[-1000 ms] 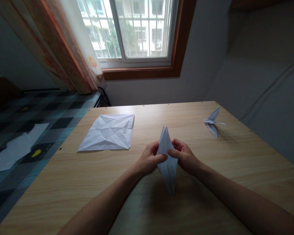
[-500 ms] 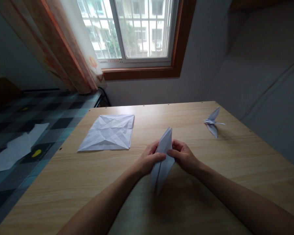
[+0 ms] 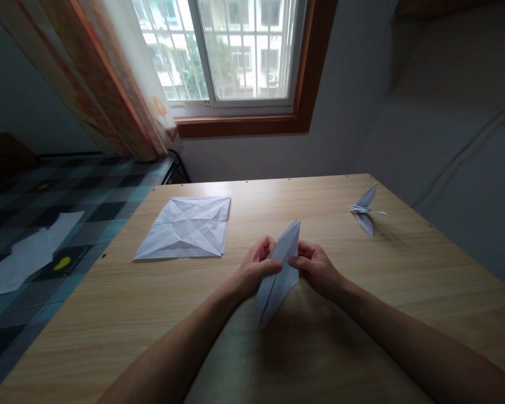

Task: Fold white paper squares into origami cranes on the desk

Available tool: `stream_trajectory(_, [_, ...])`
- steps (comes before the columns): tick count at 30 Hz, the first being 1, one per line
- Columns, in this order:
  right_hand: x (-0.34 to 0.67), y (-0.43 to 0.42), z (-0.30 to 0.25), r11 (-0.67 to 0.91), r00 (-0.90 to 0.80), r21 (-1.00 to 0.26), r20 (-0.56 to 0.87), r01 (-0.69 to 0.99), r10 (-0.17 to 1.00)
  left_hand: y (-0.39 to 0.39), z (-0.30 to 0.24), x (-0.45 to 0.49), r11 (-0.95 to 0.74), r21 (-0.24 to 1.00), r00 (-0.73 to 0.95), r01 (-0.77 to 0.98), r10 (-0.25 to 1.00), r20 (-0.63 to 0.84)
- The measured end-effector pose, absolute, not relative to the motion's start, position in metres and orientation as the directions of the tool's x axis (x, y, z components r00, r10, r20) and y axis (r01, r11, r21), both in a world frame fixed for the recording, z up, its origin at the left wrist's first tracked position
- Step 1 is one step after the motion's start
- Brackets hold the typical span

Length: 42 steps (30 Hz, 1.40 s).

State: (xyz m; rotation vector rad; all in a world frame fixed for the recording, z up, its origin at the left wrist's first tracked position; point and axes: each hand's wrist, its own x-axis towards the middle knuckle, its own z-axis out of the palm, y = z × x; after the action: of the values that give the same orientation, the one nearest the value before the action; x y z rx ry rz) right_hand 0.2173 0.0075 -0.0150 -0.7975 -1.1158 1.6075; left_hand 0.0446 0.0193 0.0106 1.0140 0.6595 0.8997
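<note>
At frame centre, the left hand (image 3: 255, 270) and right hand (image 3: 318, 269) pinch a long folded paper diamond (image 3: 278, 283) just over the table (image 3: 151, 320), seemingly mid-fold, with a finished paper crane (image 3: 365, 212) at right and a creased sheet (image 3: 187, 227) at left.

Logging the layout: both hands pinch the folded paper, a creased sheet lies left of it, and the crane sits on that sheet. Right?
No. The head view shows the crane on the table at the right, apart from the sheet. The rest holds: left hand and right hand pinch the folded paper.
</note>
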Motion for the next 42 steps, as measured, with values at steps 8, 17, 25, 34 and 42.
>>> stream_trajectory(8, [0.216, 0.009, -0.009, -0.079, -0.361, -0.938, 0.052, -0.337, 0.931, 0.019, 0.009, 0.043, 0.267, 0.918, 0.551, -0.294, 0.832, -0.065])
stream_trajectory(17, [0.216, 0.009, -0.003, -0.19, -0.233, -0.844, -0.08, -0.501, 0.969, 0.021, -0.001, 0.051, 0.178, 0.938, 0.367, -0.297, 0.928, -0.06])
stream_trajectory(25, [0.22, 0.006, 0.002, -0.216, -0.319, -0.875, -0.074, -0.434, 0.945, 0.018, 0.0, 0.053, 0.155, 0.951, 0.412, -0.268, 0.91, -0.032])
stream_trajectory(34, [0.217, 0.008, -0.008, -0.118, -0.186, -0.885, -0.036, -0.45, 0.982, 0.024, -0.003, 0.051, 0.021, 0.978, 0.246, -0.208, 0.969, 0.032])
stream_trajectory(42, [0.215, 0.012, -0.016, 0.043, 0.057, -0.953, 0.027, -0.299, 0.998, 0.025, -0.002, 0.05, -0.027, 0.971, 0.124, -0.238, 0.991, 0.058])
